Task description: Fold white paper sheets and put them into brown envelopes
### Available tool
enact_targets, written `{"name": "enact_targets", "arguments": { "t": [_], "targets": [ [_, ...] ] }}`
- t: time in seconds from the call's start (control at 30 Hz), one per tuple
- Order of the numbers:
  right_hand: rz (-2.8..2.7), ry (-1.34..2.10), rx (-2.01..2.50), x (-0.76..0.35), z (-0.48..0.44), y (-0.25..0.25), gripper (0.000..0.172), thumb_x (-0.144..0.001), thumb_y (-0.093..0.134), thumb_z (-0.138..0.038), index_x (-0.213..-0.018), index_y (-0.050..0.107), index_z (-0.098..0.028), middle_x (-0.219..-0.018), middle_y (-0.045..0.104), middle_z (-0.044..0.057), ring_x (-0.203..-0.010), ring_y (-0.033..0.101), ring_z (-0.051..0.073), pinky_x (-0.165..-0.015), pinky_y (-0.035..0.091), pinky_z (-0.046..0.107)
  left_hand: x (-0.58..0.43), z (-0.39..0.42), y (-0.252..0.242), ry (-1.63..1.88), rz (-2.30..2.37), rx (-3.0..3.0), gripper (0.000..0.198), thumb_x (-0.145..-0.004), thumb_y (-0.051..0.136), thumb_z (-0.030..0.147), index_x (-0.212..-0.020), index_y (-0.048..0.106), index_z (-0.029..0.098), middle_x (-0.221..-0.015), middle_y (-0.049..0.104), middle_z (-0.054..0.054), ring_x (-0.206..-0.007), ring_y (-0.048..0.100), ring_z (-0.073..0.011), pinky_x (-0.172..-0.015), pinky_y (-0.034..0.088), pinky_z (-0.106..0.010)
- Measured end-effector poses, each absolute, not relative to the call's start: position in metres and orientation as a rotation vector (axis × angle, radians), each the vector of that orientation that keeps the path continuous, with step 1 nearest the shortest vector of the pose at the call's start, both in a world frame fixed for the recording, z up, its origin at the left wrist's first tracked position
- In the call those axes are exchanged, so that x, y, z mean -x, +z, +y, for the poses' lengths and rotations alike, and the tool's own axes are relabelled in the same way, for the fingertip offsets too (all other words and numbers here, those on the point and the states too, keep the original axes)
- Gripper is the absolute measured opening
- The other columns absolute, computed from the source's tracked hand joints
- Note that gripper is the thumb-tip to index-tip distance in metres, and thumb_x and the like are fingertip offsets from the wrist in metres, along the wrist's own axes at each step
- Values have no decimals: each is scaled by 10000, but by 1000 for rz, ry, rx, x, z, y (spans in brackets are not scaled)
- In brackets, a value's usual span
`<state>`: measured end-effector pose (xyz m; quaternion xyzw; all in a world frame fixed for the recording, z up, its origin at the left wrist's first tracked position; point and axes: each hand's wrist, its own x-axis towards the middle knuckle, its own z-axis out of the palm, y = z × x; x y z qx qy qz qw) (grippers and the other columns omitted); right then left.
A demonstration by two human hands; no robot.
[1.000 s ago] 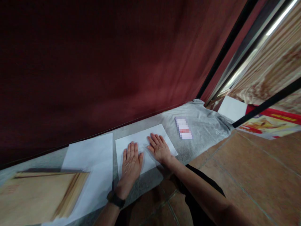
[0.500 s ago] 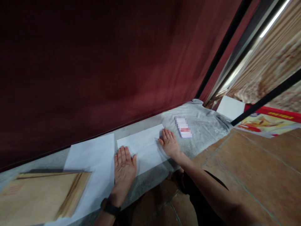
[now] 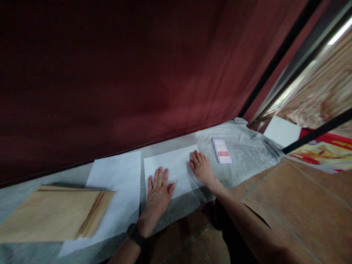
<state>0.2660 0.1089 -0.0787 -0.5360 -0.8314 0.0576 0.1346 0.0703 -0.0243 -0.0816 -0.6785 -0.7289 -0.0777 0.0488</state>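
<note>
A white sheet of paper [image 3: 176,170], which looks folded, lies flat on a grey cloth [image 3: 189,201]. My left hand [image 3: 159,190] rests palm down on its left part, fingers spread. At the sheet's right end, my right hand [image 3: 202,168] lies flat with its fingers stretched out. Left of this sheet are larger white papers [image 3: 117,172]. A pile of brown envelopes [image 3: 55,214] covers part of them. Just beyond my right hand lies a phone [image 3: 222,151] with its screen lit and blurred.
A dark red curtain-like surface [image 3: 165,73] rises along the far edge of the cloth. Black poles [image 3: 277,58] stand at the right. A red and yellow printed box [image 3: 324,150] sits on the tiled floor [image 3: 302,194] beyond the cloth.
My left hand has shifted from the sheet's left edge further onto it, its fingers now more spread. My right hand stays at the right end. The whole view has turned slightly left.
</note>
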Motion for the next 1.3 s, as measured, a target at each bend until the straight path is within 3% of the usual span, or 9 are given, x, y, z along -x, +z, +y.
{"name": "enact_targets", "arguments": {
  "t": [0.13, 0.23, 0.43, 0.53, 0.8, 0.97, 1.07, 1.2, 1.3],
  "targets": [
    [-2252, 252, 1673, -286, 127, -76, 575, -982, 488, -298, -1491, 425, -41, -1429, 558, 246, -1290, 554, 324, -1064, 434, 429, -67, -29, -74, -182, -2246, 2101, 642, -1029, 362, 500, -1565, 352, 147, -1644, 290, -165, -1526, 276, -315, -1221, 233, -590],
    [-2122, 445, 1722, -294, 136, -71, 548, -930, 559, -298, -1427, 495, -75, -1190, 686, 186, -1037, 674, 268, -912, 506, 350, -65, -30, -71, -161, -2290, 2130, 630, -1026, 382, 491, -1565, 358, 165, -1650, 281, -150, -1532, 262, -312, -1227, 224, -588],
    [-1728, 1164, 1682, -310, 145, -56, 206, -796, 670, -261, -985, 693, -182, -757, 704, 23, -727, 671, 194, -631, 490, 263, -47, -25, -69, -281, -2281, 2204, 607, -1002, 471, 414, -1560, 369, 198, -1649, 297, -135, -1536, 245, -322, -1231, 210, -589],
    [-1348, 1645, 1513, -320, 144, -47, 232, -731, 743, -258, -944, 676, -195, -749, 722, 14, -626, 661, 167, -535, 489, 240, -33, -20, -64, -431, -2258, 2159, 571, -990, 474, 299, -1544, 392, 189, -1650, 300, -139, -1535, 240, -334, -1227, 208, -595],
    [-820, 1816, 1149, -315, 128, -26, 314, -660, 779, -133, -939, 653, -200, -853, 759, 23, -677, 717, 148, -624, 612, 226, -51, -28, -38, -892, -2109, 2191, 665, -967, 563, 425, -1560, 340, 223, -1641, 322, -150, -1488, 348, -318, -1173, 361, -514],
    [-717, 1961, 1089, -296, 101, -30, 414, -640, 776, -100, -1013, 636, -211, -952, 767, 29, -814, 758, 200, -760, 645, 314, -68, -32, -32, -905, -2095, 2211, 757, -954, 583, 318, -1606, 204, 252, -1661, 276, -132, -1481, 352, -317, -1167, 382, -500],
    [-706, 2024, 1118, -283, 81, -39, 399, -639, 791, -125, -999, 636, -195, -951, 764, 47, -783, 759, 200, -730, 641, 304, -67, -30, -33, -1066, -2152, 2083, 749, -951, 572, 268, -1602, 200, 257, -1632, 323, -138, -1472, 370, -318, -1157, 406, -508],
    [-766, 2111, 1086, -265, 51, -51, 390, -660, 824, -211, -1003, 639, -188, -965, 758, 63, -846, 757, 216, -769, 633, 314, -55, -28, -37, -1329, -2283, 1903, 745, -872, 561, 110, -1558, 312, 260, -1617, 333, -126, -1457, 406, -287, -1098, 492, -461],
    [-835, 2207, 1130, -265, 36, -51, 356, -709, 825, -313, -985, 630, -204, -937, 756, 53, -838, 750, 203, -785, 626, 327, -40, -28, -46, -1310, -2272, 2142, 650, -799, 485, 0, -1386, 576, 263, -1558, 455, -86, -1401, 488, -254, -1087, 505, -431]
  ]
}}
